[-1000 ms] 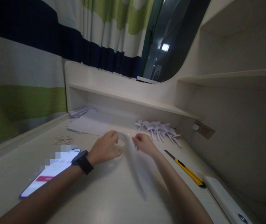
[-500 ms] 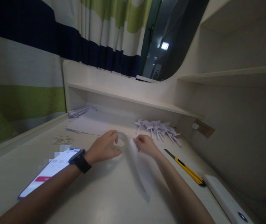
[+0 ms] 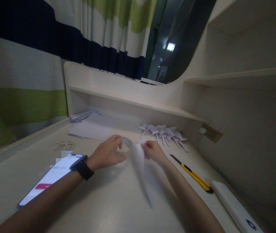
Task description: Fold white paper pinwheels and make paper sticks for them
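My left hand, with a black watch on its wrist, curls its thumb and fingers around a roll of clear tape above the desk. Pinched between the thumb and fingers of my right hand is a sheet of white paper, rolled or bent into a narrow cone that hangs down toward me. The top of the paper is close beside the tape roll; whether tape sticks to it I cannot tell. Behind my right hand lie several white paper pinwheels with paper sticks.
A yellow utility knife with its blade out lies right of my right arm, near a long white case. On the left are a lit phone, small pale pieces and a stack of paper. A shelf runs along the back.
The paper's lower tip has swung slightly left, and my right hand has shifted a little to the right with it. My left hand stays around the tape roll.
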Motion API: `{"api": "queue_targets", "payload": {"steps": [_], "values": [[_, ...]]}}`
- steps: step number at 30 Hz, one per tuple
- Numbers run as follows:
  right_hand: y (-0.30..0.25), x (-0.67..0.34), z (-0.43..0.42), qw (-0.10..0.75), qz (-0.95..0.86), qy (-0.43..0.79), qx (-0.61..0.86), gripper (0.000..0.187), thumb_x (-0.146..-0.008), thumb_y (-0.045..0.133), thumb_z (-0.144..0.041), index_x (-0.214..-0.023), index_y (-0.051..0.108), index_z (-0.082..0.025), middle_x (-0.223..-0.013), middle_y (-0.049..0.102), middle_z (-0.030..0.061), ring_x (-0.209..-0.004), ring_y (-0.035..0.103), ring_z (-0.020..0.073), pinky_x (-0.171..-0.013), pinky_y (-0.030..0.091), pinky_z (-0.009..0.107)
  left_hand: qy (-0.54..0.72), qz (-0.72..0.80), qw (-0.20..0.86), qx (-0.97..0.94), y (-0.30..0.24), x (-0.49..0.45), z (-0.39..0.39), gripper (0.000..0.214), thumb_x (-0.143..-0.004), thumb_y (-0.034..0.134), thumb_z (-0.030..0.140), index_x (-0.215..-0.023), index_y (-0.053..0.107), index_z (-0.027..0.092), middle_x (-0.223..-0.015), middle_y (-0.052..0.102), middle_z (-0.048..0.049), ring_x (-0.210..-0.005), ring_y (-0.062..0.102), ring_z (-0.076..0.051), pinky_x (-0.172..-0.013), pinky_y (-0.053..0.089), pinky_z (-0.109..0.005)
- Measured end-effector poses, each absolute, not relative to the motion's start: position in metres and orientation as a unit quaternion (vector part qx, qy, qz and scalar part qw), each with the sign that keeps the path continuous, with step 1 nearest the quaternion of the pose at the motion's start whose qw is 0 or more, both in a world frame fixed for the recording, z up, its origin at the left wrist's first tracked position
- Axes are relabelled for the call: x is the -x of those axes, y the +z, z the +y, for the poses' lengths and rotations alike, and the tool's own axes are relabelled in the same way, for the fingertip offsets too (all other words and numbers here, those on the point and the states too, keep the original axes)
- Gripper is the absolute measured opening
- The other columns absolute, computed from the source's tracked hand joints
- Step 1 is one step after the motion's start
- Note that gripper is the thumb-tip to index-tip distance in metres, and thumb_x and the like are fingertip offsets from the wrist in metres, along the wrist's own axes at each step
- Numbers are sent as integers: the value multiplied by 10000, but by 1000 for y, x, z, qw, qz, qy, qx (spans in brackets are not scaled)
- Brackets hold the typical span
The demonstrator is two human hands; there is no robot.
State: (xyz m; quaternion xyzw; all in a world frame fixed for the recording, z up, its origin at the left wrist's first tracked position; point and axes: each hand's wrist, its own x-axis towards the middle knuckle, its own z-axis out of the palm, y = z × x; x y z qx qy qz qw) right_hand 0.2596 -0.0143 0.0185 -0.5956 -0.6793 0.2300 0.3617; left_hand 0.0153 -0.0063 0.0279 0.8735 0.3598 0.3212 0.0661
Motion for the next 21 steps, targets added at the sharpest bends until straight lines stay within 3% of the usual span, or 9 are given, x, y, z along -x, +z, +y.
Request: {"api": "queue_targets", "payload": {"steps": [7, 14, 21], "values": [[17, -266, -16, 389, -654, 265, 593, 341, -866, 441, -430, -623, 486, -195, -439, 581, -1, -353, 534, 122, -374, 386, 205, 308, 370, 82, -873, 27, -13, -4, 324, -640, 659, 322, -922, 519, 247, -1054, 566, -43, -937, 535, -247, -761, 443, -358], [20, -252, -31, 390, -669, 223, 592, 333, -882, 454, -410, -636, 516, -195, -458, 596, -13, -399, 555, 118, -471, 410, 211, 267, 399, 50, -876, 19, -14, -3, 768, -605, 699, 363, -1306, 393, 298, -1207, 502, -91, -1065, 492, -306, -835, 433, -399], [24, -234, -54, 370, -701, 65, 606, 285, -920, 423, -316, -688, 543, -202, -535, 638, -9, -526, 626, 136, -587, 404, 214, 256, 419, 47, -870, 13, -14, 3, 754, -565, 726, 393, -1253, 440, 279, -1203, 489, -109, -1071, 477, -331, -844, 427, -426]]}}
